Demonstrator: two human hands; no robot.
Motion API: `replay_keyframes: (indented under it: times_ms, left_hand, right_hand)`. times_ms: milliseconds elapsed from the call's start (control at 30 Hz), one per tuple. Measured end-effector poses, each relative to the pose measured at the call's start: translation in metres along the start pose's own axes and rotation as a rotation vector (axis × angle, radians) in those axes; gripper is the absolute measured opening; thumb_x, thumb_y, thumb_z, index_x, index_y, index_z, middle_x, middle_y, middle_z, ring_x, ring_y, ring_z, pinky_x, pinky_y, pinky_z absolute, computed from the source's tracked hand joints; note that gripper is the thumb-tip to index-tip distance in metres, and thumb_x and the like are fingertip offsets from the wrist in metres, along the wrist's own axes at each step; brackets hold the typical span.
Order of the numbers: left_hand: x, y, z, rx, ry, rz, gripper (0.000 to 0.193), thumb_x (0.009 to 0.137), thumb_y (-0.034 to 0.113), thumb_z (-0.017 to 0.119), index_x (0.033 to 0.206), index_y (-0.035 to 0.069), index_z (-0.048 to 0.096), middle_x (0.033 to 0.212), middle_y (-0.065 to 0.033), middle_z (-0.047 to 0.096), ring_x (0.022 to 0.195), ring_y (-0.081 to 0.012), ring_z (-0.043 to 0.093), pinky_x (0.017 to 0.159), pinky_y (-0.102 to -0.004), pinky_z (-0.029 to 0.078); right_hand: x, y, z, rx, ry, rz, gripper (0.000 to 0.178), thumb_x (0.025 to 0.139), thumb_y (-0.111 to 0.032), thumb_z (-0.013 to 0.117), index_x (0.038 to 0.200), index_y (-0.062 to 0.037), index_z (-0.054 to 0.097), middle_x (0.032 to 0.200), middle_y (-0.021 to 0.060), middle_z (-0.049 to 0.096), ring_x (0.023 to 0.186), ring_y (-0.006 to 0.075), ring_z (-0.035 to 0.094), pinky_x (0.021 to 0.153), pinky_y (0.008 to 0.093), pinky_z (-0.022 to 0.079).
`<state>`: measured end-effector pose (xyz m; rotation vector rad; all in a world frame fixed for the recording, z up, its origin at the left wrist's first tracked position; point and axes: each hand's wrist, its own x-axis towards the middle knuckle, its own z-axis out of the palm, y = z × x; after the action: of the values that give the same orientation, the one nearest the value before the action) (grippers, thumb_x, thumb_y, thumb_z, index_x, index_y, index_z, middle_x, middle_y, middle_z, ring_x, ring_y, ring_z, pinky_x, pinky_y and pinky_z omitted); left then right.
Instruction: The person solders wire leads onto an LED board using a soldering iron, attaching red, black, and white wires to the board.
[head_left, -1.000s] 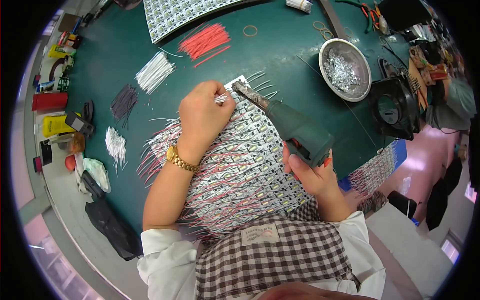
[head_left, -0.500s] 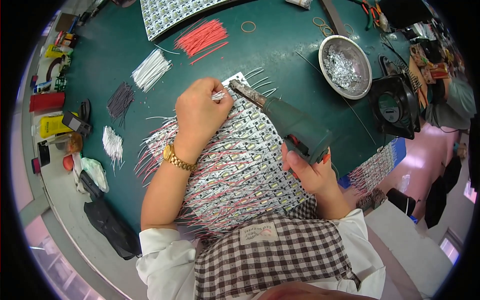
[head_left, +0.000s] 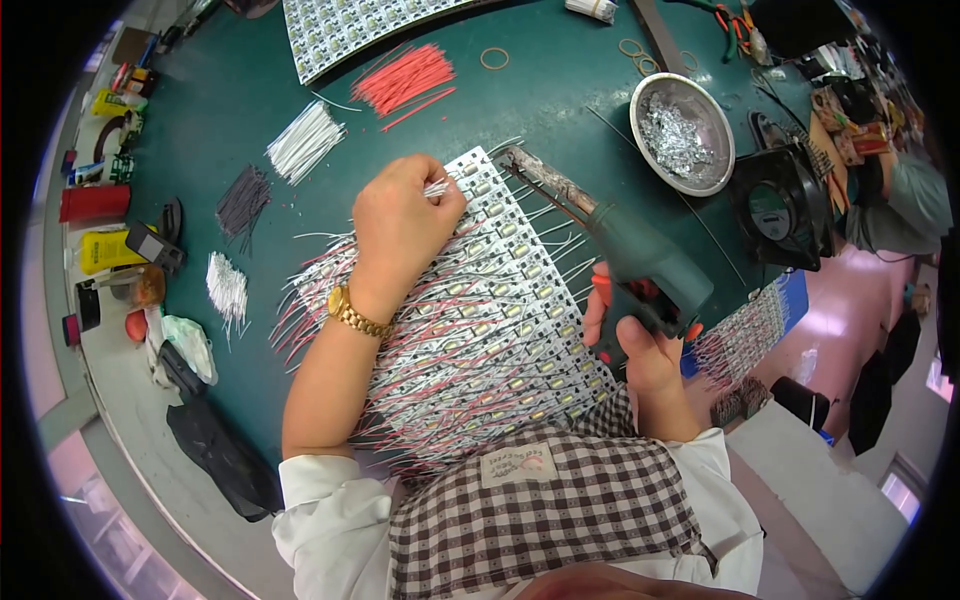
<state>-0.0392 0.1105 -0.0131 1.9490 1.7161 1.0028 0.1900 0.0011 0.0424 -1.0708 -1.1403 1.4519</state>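
A white LED circuit board panel [head_left: 530,300] lies in front of me, with many thin red, white and black wires sticking out along its rows. My left hand [head_left: 408,215] is closed over the panel's far left part, pinching a few short white wires [head_left: 437,189]. My right hand [head_left: 640,345] is wrapped round the grip of a dark green soldering gun [head_left: 645,260]. The gun's tip [head_left: 515,155] is just beyond the panel's upper right edge, apart from my left hand.
Bundles of red wires [head_left: 405,78], white wires [head_left: 305,142], black wires [head_left: 243,203] and short white wires [head_left: 227,285] lie to the left. A metal bowl [head_left: 727,160] of silvery scraps and a black fan [head_left: 780,210] stand right. Another panel [head_left: 350,25] lies at the back.
My right hand has drawn the soldering gun to the right, so its tip has left the area beside my left fingers. My left hand has stayed almost in place.
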Motion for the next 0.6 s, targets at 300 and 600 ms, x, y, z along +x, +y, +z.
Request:
replay_keyframes:
  times_ms: [300,600]
  left_hand:
    - [-0.001,0.001,-0.009,-0.182,-0.084,0.086,0.007,0.07,0.012,0.069,0.073,0.007,0.064,0.078,-0.0056,0.057,0.068,-0.0243,0.059,0.06,-0.0334,0.048]
    - [0.0,0.001,-0.008,-0.097,-0.14,0.047,0.007,0.069,0.014,0.068,0.07,0.008,0.065,0.078,-0.0059,0.059,0.07,-0.0254,0.06,0.062,-0.0346,0.047]
  right_hand:
    - [-0.015,0.008,-0.002,-0.09,0.008,0.038,0.049,0.086,-0.031,0.061,0.12,0.0024,0.05,0.08,0.0094,0.058,0.064,0.0137,0.055,0.057,0.0263,0.043]
    - [-0.006,-0.003,0.005,-0.232,-0.05,0.077,0.026,0.085,-0.011,0.06,0.107,0.0022,0.056,0.08,0.0078,0.06,0.064,0.0136,0.053,0.058,0.0263,0.043]
